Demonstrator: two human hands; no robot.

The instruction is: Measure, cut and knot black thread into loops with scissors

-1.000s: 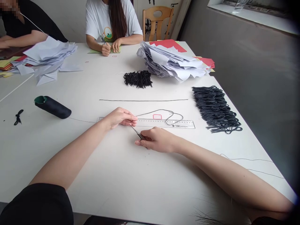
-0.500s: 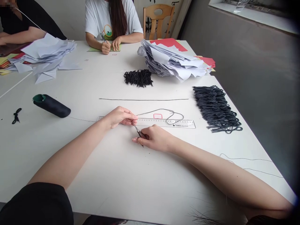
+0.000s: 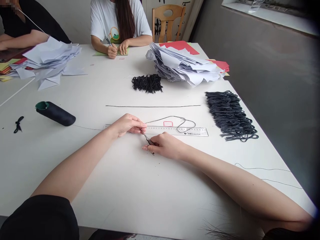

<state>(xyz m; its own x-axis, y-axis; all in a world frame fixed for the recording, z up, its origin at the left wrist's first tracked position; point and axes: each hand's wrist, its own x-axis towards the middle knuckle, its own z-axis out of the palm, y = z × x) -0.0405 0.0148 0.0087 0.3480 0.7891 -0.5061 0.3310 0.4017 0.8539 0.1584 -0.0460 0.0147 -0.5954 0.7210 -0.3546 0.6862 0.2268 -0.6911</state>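
My left hand [image 3: 128, 125] pinches a thin black cord [image 3: 163, 118] at its fingertips, above a clear ruler [image 3: 197, 132]. The cord curls in a loose loop over the ruler's right part. Just right of and below those fingertips, my right hand [image 3: 162, 145] holds small scissors [image 3: 150, 142], whose tips touch the spot where the cord is pinched. A dark spool [image 3: 58, 114] lies on its side at the left, with a thread running from it to the ruler. Beyond the ruler, a straight black cord [image 3: 153, 106] is stretched out.
Looped black cords form a small pile [image 3: 147, 83] and a larger pile [image 3: 230, 115] at the right. White paper stacks [image 3: 185, 63] [image 3: 50, 55] stand farther back. A person in a white shirt [image 3: 121, 26] writes across the table; another person's arm is at the far left.
The scissor handles and my right thumb have drawn slightly closer to my right palm. My left hand still pinches the cord in the same place.
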